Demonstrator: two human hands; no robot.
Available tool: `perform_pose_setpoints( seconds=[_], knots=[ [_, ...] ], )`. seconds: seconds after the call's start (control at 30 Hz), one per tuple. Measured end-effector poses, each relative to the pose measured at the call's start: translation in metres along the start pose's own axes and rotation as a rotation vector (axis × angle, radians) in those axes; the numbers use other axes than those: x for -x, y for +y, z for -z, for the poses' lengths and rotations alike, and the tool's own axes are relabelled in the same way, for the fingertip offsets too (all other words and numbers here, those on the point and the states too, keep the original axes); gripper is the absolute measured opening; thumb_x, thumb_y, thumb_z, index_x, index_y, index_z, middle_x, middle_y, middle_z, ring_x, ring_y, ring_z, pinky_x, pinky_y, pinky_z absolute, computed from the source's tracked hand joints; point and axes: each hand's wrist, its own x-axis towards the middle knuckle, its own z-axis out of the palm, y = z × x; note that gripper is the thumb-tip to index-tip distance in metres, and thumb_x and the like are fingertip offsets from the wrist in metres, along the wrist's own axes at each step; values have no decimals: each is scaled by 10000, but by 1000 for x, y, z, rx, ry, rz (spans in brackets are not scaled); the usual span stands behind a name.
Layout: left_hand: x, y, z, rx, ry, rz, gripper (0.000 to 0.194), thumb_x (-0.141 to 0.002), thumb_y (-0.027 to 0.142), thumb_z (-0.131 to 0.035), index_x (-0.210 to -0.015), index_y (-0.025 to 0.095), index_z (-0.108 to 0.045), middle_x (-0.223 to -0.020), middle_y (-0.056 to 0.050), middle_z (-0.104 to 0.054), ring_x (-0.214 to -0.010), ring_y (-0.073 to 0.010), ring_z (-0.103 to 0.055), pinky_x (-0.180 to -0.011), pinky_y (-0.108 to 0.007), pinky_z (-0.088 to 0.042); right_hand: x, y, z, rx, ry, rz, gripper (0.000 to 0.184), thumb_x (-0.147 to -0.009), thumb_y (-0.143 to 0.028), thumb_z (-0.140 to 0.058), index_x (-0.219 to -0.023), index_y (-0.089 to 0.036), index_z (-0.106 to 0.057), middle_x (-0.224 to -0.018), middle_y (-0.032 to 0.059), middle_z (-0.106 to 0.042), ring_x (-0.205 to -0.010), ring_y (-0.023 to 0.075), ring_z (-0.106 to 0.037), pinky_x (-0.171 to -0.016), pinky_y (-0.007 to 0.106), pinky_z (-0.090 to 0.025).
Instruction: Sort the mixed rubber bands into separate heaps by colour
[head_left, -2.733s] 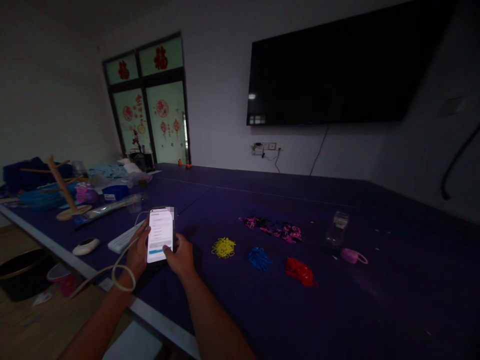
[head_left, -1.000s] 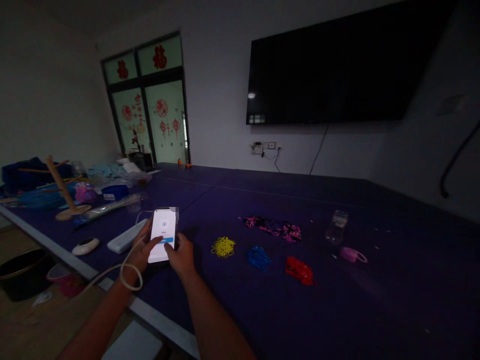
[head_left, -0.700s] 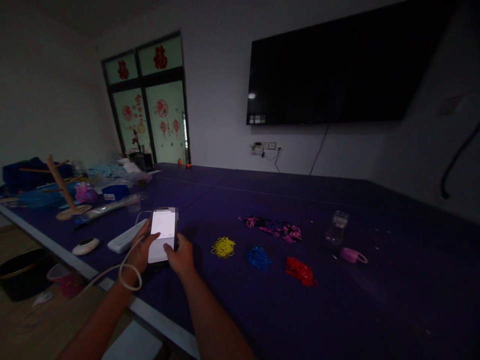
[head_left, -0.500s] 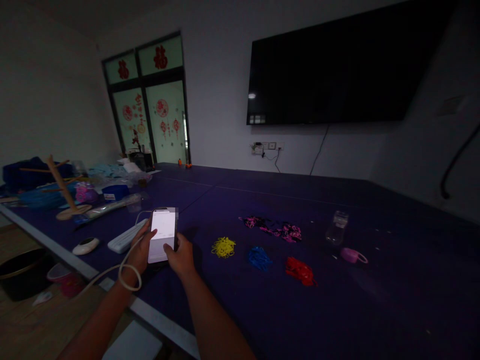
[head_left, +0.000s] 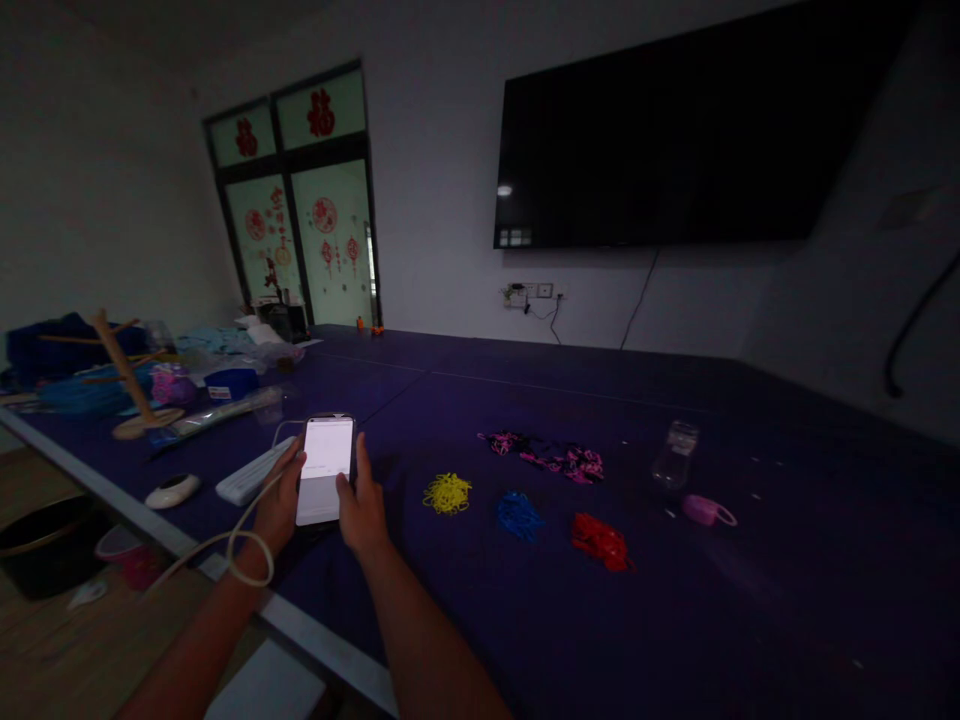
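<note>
The left hand [head_left: 279,500] is wrapped around one slim, dark-edged, white-screened smartphone [head_left: 324,478] above the purple tabletop [head_left: 487,620]; the right hand [head_left: 365,508] is half-curled at its opposite edge (I cannot tell whether it grips). The step seems to be thumb-tapping; another tap would need the phone steady. Rightward lie four stringy heaps: one yellow [head_left: 448,495], one blue [head_left: 519,515], one red [head_left: 601,542], one pink-and-black [head_left: 583,464].
</note>
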Motion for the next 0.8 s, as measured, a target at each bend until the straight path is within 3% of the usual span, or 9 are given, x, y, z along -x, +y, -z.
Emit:
perform_pose_setpoints(
  seconds=[0.37, 0.57, 0.8],
  knots=[
    [-1, 4, 0, -42, -29, -100, 449, -846, 444, -375, -1106, 151, -594, -1234, -84, -559, -1205, -263, -452, -1046, -370, -322, 1, 1, -1, -46, 28, 68, 568, -884, -352, -401, -1419, -278, -228, -1093, 23, -643, -833, 185, -639, -736, 289, -498],
    [1, 6, 2, -85, -66, -89, 515, -825, 473, -377, -1138, 114, -575, -1266, -117, -534, -1198, -259, -458, -1053, -372, -299, -1, 3, -2, -52, 36, 124, 559, -884, -374, -398, -1414, -277, -249, -1197, 27, -589, -963, 197, -611, -817, 304, -478],
    [1, 9, 1, -19, -93, -77, 518, -826, 470, -387, -1173, 131, -569, -1296, -90, -513, -1231, -258, -416, -1066, -366, -263, -3, 8, -4, -39, 27, 129, 548, -888, -370, -391, -1412, -296, -247, -1179, 13, -604, -965, 198, -612, -819, 315, -481]
  ],
)
